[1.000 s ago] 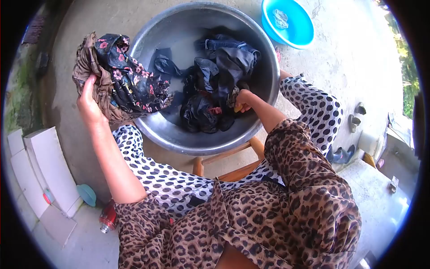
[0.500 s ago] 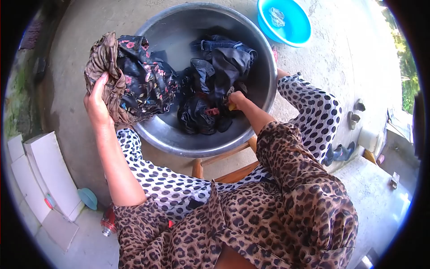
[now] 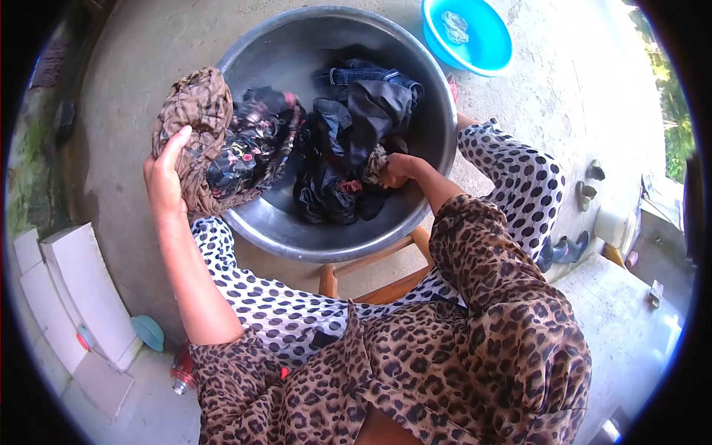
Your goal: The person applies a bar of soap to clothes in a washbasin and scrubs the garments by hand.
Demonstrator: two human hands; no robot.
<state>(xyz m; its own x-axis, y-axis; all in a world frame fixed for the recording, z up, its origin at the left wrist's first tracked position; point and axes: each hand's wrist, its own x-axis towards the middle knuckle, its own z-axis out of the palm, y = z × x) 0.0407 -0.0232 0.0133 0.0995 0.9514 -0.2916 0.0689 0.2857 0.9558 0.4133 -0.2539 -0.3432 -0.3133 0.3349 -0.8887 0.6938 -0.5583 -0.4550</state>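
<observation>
My left hand (image 3: pixel 167 172) is closed round a bunched brown cloth (image 3: pixel 194 111) at the left rim of a wide metal basin (image 3: pixel 256 231). Joined to or lying against it is a dark floral cloth (image 3: pixel 248 159), partly blurred, which hangs down into the basin. My right hand (image 3: pixel 398 170) reaches inside, its fingers closed on a light-and-dark patterned cloth (image 3: pixel 376 163). Around that hand lie dark wet clothes: blue jeans (image 3: pixel 363 76), a black garment (image 3: pixel 382 104) and a crumpled shiny black piece (image 3: pixel 322 196). Some cloudy water shows at the basin's bottom.
A blue plastic basin (image 3: pixel 486 44) with a small pale cloth (image 3: pixel 455 27) stands beyond the metal one. Below the near rim is a wooden stool (image 3: pixel 393 285), between my knees in dotted trousers. Shoes (image 3: pixel 569 248) are at right; a red bottle (image 3: pixel 182 368) lies at lower left.
My left hand has moved slightly right and down with the brown cloth, and the floral part has bunched over the basin. Near my right hand, the patterned cloth now shows more; a yellow bit seen there is hidden.
</observation>
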